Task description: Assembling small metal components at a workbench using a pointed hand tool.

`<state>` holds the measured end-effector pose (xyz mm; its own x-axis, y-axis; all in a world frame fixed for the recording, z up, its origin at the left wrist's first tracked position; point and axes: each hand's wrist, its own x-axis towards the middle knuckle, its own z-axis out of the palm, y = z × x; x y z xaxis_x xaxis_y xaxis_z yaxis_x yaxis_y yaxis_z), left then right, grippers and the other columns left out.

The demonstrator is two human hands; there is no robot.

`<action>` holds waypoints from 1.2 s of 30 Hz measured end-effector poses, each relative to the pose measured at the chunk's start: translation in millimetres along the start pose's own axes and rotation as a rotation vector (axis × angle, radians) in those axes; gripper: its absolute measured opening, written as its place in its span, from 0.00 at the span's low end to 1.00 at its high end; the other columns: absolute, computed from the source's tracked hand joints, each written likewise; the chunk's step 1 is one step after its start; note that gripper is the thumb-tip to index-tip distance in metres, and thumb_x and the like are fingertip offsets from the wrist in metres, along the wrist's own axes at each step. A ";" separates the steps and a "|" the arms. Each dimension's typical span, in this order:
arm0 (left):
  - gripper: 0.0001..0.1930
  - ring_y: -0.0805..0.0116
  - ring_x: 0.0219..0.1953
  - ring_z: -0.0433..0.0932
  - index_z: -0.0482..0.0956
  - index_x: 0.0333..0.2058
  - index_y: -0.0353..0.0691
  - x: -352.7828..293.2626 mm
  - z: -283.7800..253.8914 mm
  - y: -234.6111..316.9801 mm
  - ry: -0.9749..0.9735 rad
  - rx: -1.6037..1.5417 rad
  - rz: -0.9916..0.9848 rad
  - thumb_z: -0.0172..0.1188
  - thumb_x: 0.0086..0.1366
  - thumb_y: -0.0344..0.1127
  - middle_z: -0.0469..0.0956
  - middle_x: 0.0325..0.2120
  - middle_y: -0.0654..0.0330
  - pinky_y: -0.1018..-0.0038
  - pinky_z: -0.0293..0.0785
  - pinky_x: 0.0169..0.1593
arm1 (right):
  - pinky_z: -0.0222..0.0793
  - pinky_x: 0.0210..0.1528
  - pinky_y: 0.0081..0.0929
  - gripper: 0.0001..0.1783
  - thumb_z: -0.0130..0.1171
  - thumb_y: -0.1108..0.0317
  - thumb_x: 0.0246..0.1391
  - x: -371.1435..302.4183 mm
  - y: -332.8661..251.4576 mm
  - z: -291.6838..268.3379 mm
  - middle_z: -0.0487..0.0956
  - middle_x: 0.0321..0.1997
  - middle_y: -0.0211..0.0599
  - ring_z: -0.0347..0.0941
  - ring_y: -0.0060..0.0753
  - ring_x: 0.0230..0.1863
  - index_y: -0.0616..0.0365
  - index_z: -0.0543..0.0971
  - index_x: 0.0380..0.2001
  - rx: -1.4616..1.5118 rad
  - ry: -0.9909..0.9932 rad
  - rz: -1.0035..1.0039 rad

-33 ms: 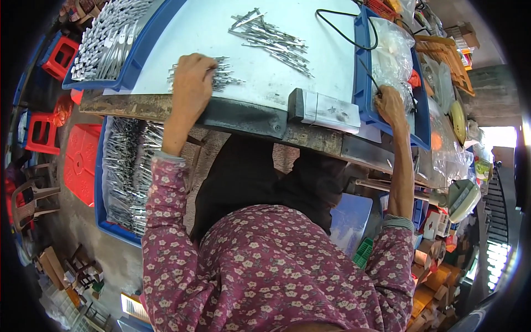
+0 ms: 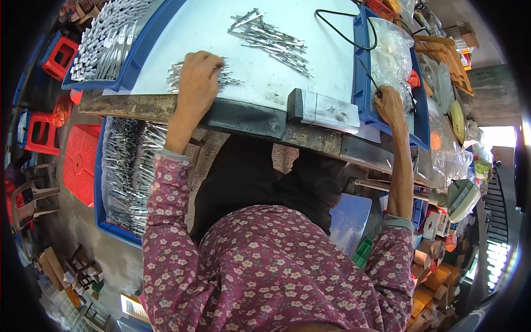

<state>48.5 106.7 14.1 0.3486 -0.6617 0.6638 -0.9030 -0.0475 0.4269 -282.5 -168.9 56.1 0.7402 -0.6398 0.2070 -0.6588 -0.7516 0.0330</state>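
Observation:
My left hand (image 2: pixel 199 77) is over a small pile of thin silvery metal pieces (image 2: pixel 231 81) near the table's front edge. Its fingers curl downward, and their tips are hidden, so what they pinch cannot be made out. Farther back on the white tabletop lies a second loose pile of similar slim metal pieces (image 2: pixel 274 45). At the right, by the near side of a blue tray (image 2: pixel 362 83), my right hand (image 2: pixel 390 105) is closed around the end of a black cord (image 2: pixel 367 71). The fingers hide whatever is at that end.
A blue bin (image 2: pixel 126 82) of white-ended metal pieces stands at the left. Below it, another blue bin (image 2: pixel 100 193) holds many thin metal pieces. A banded white stack with a dark block (image 2: pixel 331 110) sits at the front edge. Clear plastic bags (image 2: pixel 390 52) fill the right tray.
My left hand has shifted slightly to the right and away from me over the near pile. My right hand stays in place on the cord.

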 end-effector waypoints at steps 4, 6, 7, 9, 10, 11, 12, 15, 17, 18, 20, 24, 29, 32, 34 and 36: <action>0.04 0.55 0.36 0.68 0.76 0.26 0.38 22.6 34.3 24.5 -0.032 -0.078 0.074 0.54 0.50 0.24 0.73 0.27 0.56 0.64 0.66 0.39 | 0.66 0.34 0.43 0.11 0.56 0.67 0.42 0.7 -5.8 -1.9 0.74 0.25 0.59 0.72 0.58 0.31 0.68 0.74 0.21 0.089 0.018 0.093; 0.05 0.55 0.37 0.68 0.76 0.28 0.37 33.3 56.3 31.5 -0.112 -0.080 0.068 0.56 0.50 0.23 0.73 0.29 0.57 0.66 0.66 0.42 | 0.66 0.31 0.41 0.12 0.58 0.66 0.41 -0.8 -12.6 -10.2 0.74 0.22 0.57 0.73 0.56 0.27 0.68 0.75 0.20 0.193 0.041 0.195; 0.06 0.56 0.38 0.68 0.77 0.29 0.37 37.3 68.7 31.1 -0.125 -0.055 0.076 0.56 0.49 0.23 0.73 0.29 0.56 0.66 0.66 0.42 | 0.66 0.31 0.41 0.12 0.58 0.66 0.41 -0.6 -14.1 -10.8 0.74 0.22 0.57 0.73 0.56 0.27 0.68 0.75 0.20 0.190 0.044 0.195; 0.08 0.55 0.36 0.69 0.78 0.28 0.38 43.6 88.5 30.2 -0.106 -0.021 0.132 0.54 0.47 0.22 0.73 0.26 0.55 0.65 0.67 0.39 | 0.66 0.29 0.39 0.13 0.59 0.65 0.41 -0.5 -15.2 -9.6 0.74 0.21 0.56 0.74 0.53 0.25 0.68 0.76 0.20 0.255 0.098 0.233; 0.09 0.56 0.38 0.69 0.78 0.28 0.38 44.2 94.8 29.6 -0.154 0.003 0.123 0.55 0.46 0.22 0.72 0.28 0.55 0.65 0.67 0.40 | 0.66 0.29 0.39 0.13 0.59 0.65 0.41 -0.6 -16.1 -8.6 0.74 0.21 0.56 0.74 0.53 0.25 0.68 0.76 0.20 0.254 0.100 0.234; 0.09 0.56 0.38 0.69 0.78 0.28 0.38 44.9 99.9 27.5 -0.153 0.004 0.124 0.55 0.46 0.22 0.72 0.28 0.55 0.65 0.67 0.40 | 0.66 0.29 0.38 0.12 0.58 0.66 0.40 -0.8 -17.4 -7.5 0.75 0.21 0.55 0.74 0.52 0.25 0.67 0.77 0.20 0.296 0.115 0.268; 0.10 0.56 0.39 0.68 0.77 0.29 0.39 45.8 106.0 25.6 -0.191 0.063 0.128 0.55 0.46 0.22 0.72 0.29 0.55 0.64 0.67 0.41 | 0.66 0.28 0.37 0.10 0.58 0.67 0.39 -1.8 -17.3 -7.1 0.75 0.21 0.54 0.74 0.51 0.25 0.66 0.77 0.21 0.335 0.132 0.306; 0.11 0.56 0.40 0.68 0.77 0.30 0.39 43.4 116.7 19.7 -0.215 0.113 0.134 0.56 0.46 0.22 0.71 0.32 0.55 0.63 0.67 0.42 | 0.66 0.29 0.37 0.09 0.56 0.69 0.37 1.3 -14.1 -1.4 0.75 0.21 0.53 0.74 0.50 0.26 0.66 0.77 0.20 0.303 0.168 0.350; 0.09 0.57 0.40 0.68 0.76 0.30 0.39 41.3 117.4 16.7 -0.212 0.114 0.127 0.57 0.46 0.23 0.70 0.33 0.55 0.63 0.67 0.42 | 0.67 0.30 0.37 0.08 0.54 0.70 0.37 3.6 -12.6 0.2 0.76 0.22 0.52 0.75 0.50 0.27 0.65 0.77 0.21 0.287 0.147 0.381; 0.09 0.57 0.40 0.68 0.76 0.30 0.39 41.4 116.6 18.6 -0.214 0.108 0.132 0.57 0.46 0.23 0.70 0.33 0.55 0.63 0.67 0.42 | 0.67 0.31 0.37 0.08 0.53 0.71 0.36 3.4 -11.9 -1.5 0.76 0.23 0.52 0.75 0.50 0.28 0.64 0.77 0.22 0.266 0.126 0.412; 0.12 0.57 0.39 0.69 0.77 0.32 0.41 41.0 114.3 21.6 -0.214 0.125 0.098 0.58 0.47 0.22 0.72 0.31 0.56 0.65 0.68 0.41 | 0.67 0.32 0.38 0.09 0.52 0.71 0.37 2.9 -12.7 -3.9 0.77 0.24 0.52 0.75 0.51 0.30 0.64 0.77 0.24 0.258 0.129 0.414; 0.10 0.56 0.38 0.69 0.75 0.30 0.39 37.5 100.1 25.7 -0.276 0.130 0.074 0.60 0.46 0.24 0.72 0.31 0.56 0.64 0.67 0.41 | 0.67 0.36 0.44 0.10 0.51 0.71 0.39 2.8 -18.5 -0.3 0.76 0.27 0.57 0.74 0.56 0.33 0.64 0.76 0.26 0.133 0.111 0.354; 0.08 0.53 0.36 0.70 0.72 0.27 0.37 30.0 89.1 25.9 -0.351 0.017 0.019 0.60 0.47 0.26 0.72 0.29 0.54 0.63 0.67 0.39 | 0.68 0.38 0.48 0.11 0.50 0.69 0.40 5.1 -14.8 -0.6 0.76 0.30 0.61 0.73 0.60 0.34 0.67 0.75 0.25 -0.052 -0.047 0.301; 0.08 0.51 0.33 0.71 0.72 0.28 0.36 26.4 85.3 24.5 -0.400 -0.019 -0.032 0.59 0.47 0.27 0.73 0.25 0.51 0.61 0.67 0.39 | 0.68 0.38 0.47 0.12 0.50 0.69 0.39 5.0 -8.3 -1.2 0.76 0.30 0.60 0.74 0.59 0.35 0.67 0.76 0.26 -0.048 -0.054 0.259; 0.09 0.51 0.33 0.71 0.73 0.30 0.36 22.1 84.6 23.8 -0.398 -0.066 -0.055 0.59 0.47 0.28 0.74 0.25 0.50 0.62 0.67 0.38 | 0.69 0.38 0.46 0.11 0.50 0.70 0.38 4.6 -5.3 -4.3 0.76 0.30 0.58 0.74 0.58 0.35 0.65 0.77 0.24 0.020 -0.089 0.280; 0.10 0.51 0.32 0.72 0.74 0.30 0.35 17.5 82.5 19.4 -0.404 -0.099 -0.110 0.60 0.46 0.30 0.74 0.24 0.49 0.62 0.67 0.37 | 0.69 0.39 0.45 0.11 0.50 0.70 0.37 8.0 -2.0 3.2 0.77 0.30 0.58 0.74 0.57 0.36 0.63 0.78 0.24 0.058 -0.078 0.310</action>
<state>16.3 32.5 -16.6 0.2976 -0.8974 0.3256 -0.8305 -0.0752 0.5519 -274.8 -173.0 54.5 0.5147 -0.8486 0.1226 -0.8476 -0.5251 -0.0762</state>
